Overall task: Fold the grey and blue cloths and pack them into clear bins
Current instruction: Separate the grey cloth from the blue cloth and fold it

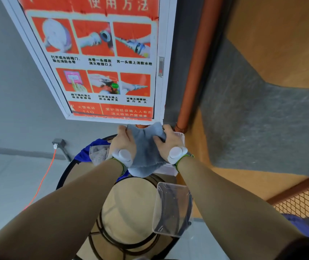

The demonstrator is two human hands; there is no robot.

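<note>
Both hands are up at the far edge of the round table (63, 175), and the grey cloth (144, 152) hangs between them. The left hand (124, 142) grips the cloth's upper left part, fingers curled into the fabric. The right hand (168, 142) clutches the upper right part, thumb dug into the folds. The cloth bunches in the middle and its lower end drapes over a clear bin (180, 136) at the table's far right edge; whether it touches the bin's floor, I cannot tell. A second clear bin (172, 209) sits at the near right edge, with no cloth in it. At the far left edge, a blue cloth (83, 152) lies crumpled with another grey cloth (99, 152) on top. A red poster (101, 59) is on the wall behind.
</note>
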